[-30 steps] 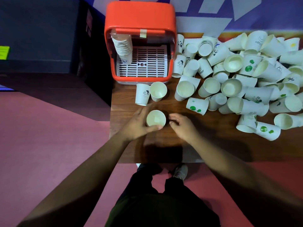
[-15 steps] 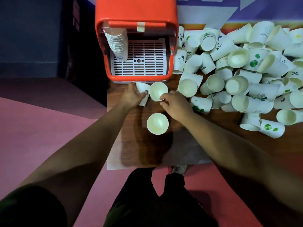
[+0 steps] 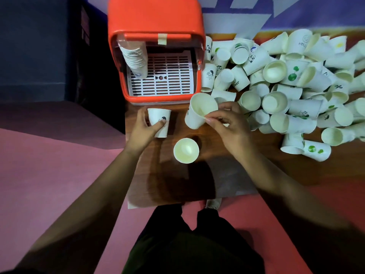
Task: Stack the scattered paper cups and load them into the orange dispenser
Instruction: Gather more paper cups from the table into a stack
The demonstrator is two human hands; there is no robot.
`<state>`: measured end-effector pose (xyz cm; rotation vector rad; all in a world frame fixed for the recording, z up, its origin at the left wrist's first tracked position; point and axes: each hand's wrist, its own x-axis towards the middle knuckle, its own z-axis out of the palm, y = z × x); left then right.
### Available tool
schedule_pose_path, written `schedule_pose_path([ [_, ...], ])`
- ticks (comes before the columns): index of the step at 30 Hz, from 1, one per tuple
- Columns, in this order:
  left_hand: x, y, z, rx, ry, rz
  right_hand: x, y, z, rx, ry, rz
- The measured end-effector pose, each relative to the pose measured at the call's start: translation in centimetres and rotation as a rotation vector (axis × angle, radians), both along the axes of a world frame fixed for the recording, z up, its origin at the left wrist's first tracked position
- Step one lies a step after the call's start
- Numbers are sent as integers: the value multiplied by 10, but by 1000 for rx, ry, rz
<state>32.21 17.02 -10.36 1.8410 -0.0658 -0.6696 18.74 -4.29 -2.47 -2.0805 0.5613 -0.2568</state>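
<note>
My left hand (image 3: pixel 145 128) grips a white printed paper cup (image 3: pixel 159 121) just in front of the orange dispenser (image 3: pixel 156 36). My right hand (image 3: pixel 229 125) pinches the rim of a plain cup (image 3: pixel 198 110), tilted and lifted with its mouth facing me. Another cup (image 3: pixel 186 150) stands upright on the wooden table (image 3: pixel 227 175) between my hands. A stack of cups (image 3: pixel 135 58) hangs inside the dispenser at its left side, above the white slotted tray (image 3: pixel 169 76).
A large pile of scattered paper cups (image 3: pixel 286 86) covers the table's right half, reaching to the dispenser's right side. The table's left edge runs below the dispenser, with pink floor (image 3: pixel 59 165) beyond it. My legs and shoes show below the front edge.
Both hands left the upright cup, reached forward to the two cups by the dispenser, and each took one. The right hand has lifted and tilted its cup.
</note>
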Motion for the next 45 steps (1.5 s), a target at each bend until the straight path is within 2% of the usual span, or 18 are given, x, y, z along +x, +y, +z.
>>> schedule_pose_path([
  [6, -22, 14, 27, -130, -33, 74, -34, 17, 10, 193, 32, 177],
  [8, -30, 19, 36, -173, -32, 124, -40, 23, 5, 189, 37, 223],
  [15, -68, 30, 56, -239, -59, 201, -46, 37, -29, -154, 171, 420],
  [18, -86, 30, 59, -227, -88, 191, -48, 38, -41, -395, 224, 509],
  [20, -98, 29, 60, -221, -103, 194, -49, 37, -41, -443, 221, 558],
  [23, -112, 25, 61, -222, -140, 192, -46, 32, -29, -359, 233, 516],
  [27, -123, 15, 59, -236, -131, 123, -41, 22, 2, 182, 230, 320],
  [30, -125, 2, 56, -196, -143, -8, -37, 18, 13, 333, 207, 283],
  [34, -118, -2, 42, -58, -211, -178, -39, 22, -1, 306, 222, 305],
  [40, -118, 14, 26, 9, -46, -274, -52, 33, -25, 36, 291, 331],
  [45, -114, 18, 17, 83, -90, -365, -63, 42, -49, -54, 313, 322],
])
